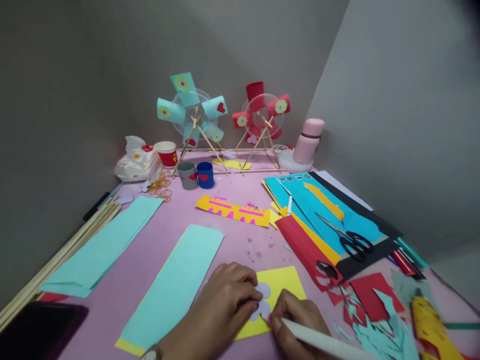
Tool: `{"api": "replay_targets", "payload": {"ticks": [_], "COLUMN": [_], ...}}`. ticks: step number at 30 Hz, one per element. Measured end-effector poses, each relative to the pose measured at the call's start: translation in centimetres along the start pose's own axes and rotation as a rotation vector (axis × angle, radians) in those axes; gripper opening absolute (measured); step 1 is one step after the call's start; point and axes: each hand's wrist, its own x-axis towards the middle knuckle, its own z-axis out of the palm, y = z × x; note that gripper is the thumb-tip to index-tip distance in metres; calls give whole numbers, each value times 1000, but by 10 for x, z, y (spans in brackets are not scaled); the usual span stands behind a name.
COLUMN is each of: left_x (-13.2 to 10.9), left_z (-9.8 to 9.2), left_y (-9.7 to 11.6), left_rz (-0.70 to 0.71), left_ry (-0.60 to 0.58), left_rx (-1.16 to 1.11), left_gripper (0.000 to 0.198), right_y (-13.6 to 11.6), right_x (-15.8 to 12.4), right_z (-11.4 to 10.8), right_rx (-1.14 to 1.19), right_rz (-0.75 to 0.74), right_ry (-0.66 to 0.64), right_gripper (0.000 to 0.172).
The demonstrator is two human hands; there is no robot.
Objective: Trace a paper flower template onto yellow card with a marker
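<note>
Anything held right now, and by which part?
Right hand grips the white cylindrical pen near its tip; left hand touches a rounded lavender paper cutout, grip unclear.

Over at the back of the pink tabletop (180, 212) stand a pale-blue paper wheel (192, 98) and a red paper wheel (257, 98), with a tissue pack (135, 167) and paper cup (167, 154) to their left and a pink flask (308, 142) to their right. Black-handled scissors (342, 234) lie on the stacked sheets (300, 205) at the right, paper scraps (378, 327) nearer me. Wooden sticks (67, 252) and pale-blue strips (108, 240) line the left side, with a dark phone (41, 327) at the corner.
</note>
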Motion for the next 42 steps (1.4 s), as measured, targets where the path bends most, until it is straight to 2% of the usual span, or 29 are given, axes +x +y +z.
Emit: {"api": "replay_targets", "payload": {"ticks": [14,20,34,42], "left_x": [0,0,0,0], "left_z": [-3,-4,-2,-3], "left_y": [4,6,2,3], "left_rz": [-10,-19,-2,8], "left_ry": [4,-16,-7,-32], "left_rx": [11,21,24,44], "left_gripper": [17,17,18,19], "right_y": [6,5,2,-1], "right_x": [0,-1,-3,-4], "right_z": [2,-1,-3,-5], "right_rx": [-54,-41,-22,16], "right_rz": [-50,-18,-11,48], "right_ry": [29,8,54,44], "right_gripper": [18,20,20,20]}}
